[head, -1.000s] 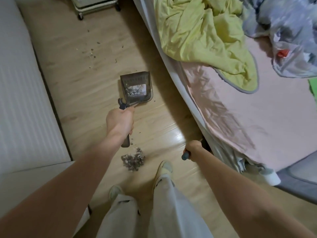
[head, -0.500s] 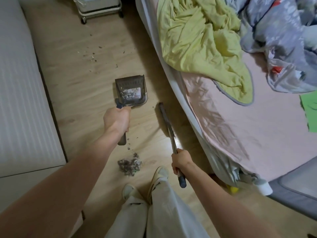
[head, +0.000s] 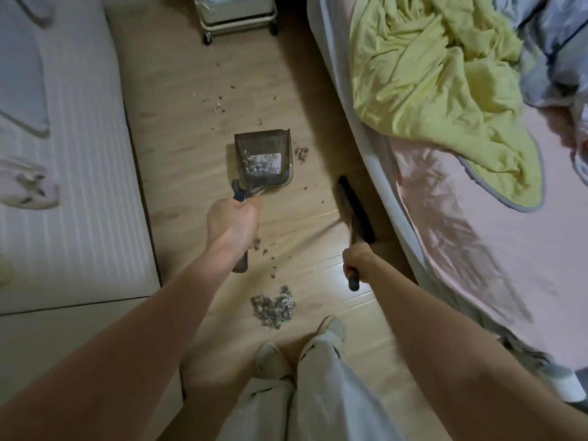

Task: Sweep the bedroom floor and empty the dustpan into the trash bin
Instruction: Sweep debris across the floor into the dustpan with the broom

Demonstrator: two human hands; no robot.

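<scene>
Dustpan [head: 263, 160] in left hand [head: 232, 224]; brush [head: 354, 208] in right hand [head: 358, 261]; debris pile [head: 273, 305] near feet

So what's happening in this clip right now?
A person is sweeping a bedroom floor between two beds. The left hand grips a dustpan already holding some debris; the right hand grips a hand brush beside the bed. A debris pile by the feet and scattered crumbs farther off remain unswept.

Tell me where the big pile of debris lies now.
In the head view, the debris pile lies on the wooden floor, just ahead of the person's shoes, between both forearms.
</scene>
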